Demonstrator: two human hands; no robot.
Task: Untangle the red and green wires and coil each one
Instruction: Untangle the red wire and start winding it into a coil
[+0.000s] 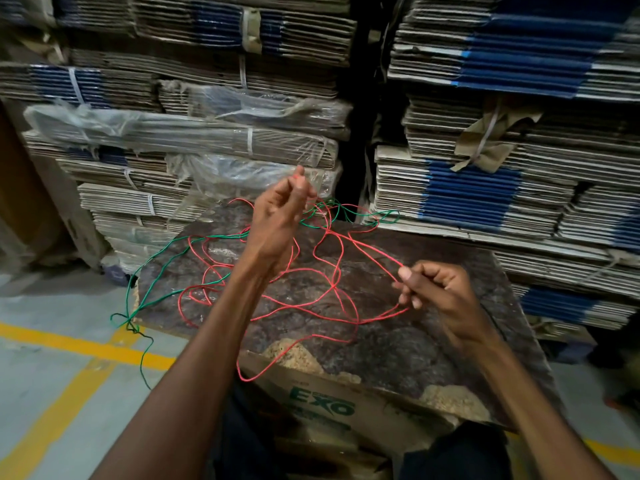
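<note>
Left hand [282, 216] raised, fingers pinching red wire [332, 289] end. Right hand [433, 289] fingers pinching red wire loop. Red wire lies tangled on worktop [398, 341]; green wire [156, 292] crosses it, trailing to floor [52, 358].

I see a red wire [311, 306] looped over a mottled dark brown board [433, 341], a green wire [156, 292] trailing off its left edge. Left of the board, yellow lines [86, 348] cross the grey floor [34, 375]; behind it, tan cardboard stacks [485, 188] with blue bands.
</note>
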